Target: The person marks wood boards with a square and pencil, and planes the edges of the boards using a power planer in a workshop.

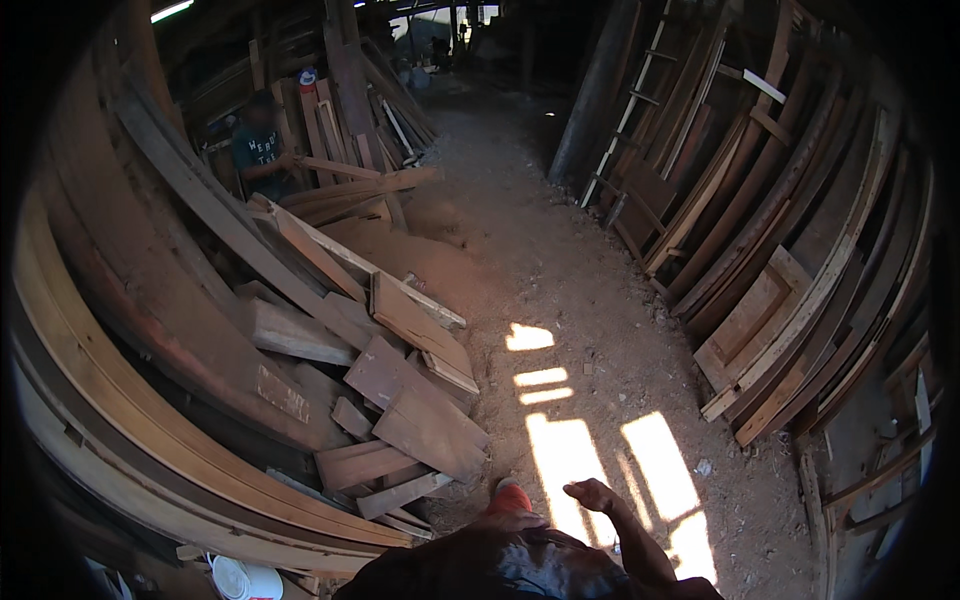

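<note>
My right hand (592, 494) is out in front of my body on the right, over the sunlit dirt floor. Its fingers are curled in, and nothing shows in them. Close against my dark clothing lies what looks like part of my left hand (520, 520); its fingers cannot be made out. Just beyond it is a reddish-orange shape (511, 497), too little of it visible to name. To the left of my hands, short boards (425, 430) lie in a loose, tilted pile, apart from both hands.
Long planks (130, 320) lean along the left. Boards, a panelled wooden door (755, 315) and a ladder (628, 125) line the right. A dirt path (510, 210) runs between. A person in a dark shirt (262, 150) is at far left near boards. A white bucket (245, 578) stands lower left.
</note>
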Demonstrator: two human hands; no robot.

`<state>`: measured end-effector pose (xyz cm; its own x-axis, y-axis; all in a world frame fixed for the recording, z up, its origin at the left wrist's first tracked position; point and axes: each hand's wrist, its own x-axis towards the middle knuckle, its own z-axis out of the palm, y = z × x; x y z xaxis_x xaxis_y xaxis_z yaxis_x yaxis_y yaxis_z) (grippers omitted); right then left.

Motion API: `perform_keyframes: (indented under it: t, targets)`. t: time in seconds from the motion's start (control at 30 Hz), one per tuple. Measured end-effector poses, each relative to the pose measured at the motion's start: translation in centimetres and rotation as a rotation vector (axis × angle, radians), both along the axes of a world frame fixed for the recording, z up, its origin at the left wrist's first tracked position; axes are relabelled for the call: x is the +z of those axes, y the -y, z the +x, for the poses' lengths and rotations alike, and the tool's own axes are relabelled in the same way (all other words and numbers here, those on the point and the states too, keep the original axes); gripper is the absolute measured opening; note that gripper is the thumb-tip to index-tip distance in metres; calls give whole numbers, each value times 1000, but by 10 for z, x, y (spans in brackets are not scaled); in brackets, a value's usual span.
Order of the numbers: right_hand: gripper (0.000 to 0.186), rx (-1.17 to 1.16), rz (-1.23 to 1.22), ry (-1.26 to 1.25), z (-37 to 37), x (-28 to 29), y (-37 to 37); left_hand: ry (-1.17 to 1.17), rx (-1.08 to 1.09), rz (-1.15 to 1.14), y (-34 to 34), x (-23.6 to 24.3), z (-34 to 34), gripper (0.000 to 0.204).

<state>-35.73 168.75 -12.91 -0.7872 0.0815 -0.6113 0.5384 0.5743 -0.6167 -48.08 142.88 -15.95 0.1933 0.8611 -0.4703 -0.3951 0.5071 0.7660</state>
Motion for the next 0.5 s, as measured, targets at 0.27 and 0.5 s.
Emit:
perform_keyframes:
  t: [0.27,0.5]
  targets:
    - [47,81,-462,5,-140,-35,-67,-107,-124,37,-151,-14,-151,52]
    - [37,-158,-627,228,-286,35,-105,-135,-56,-65,-184,-14,-284,38]
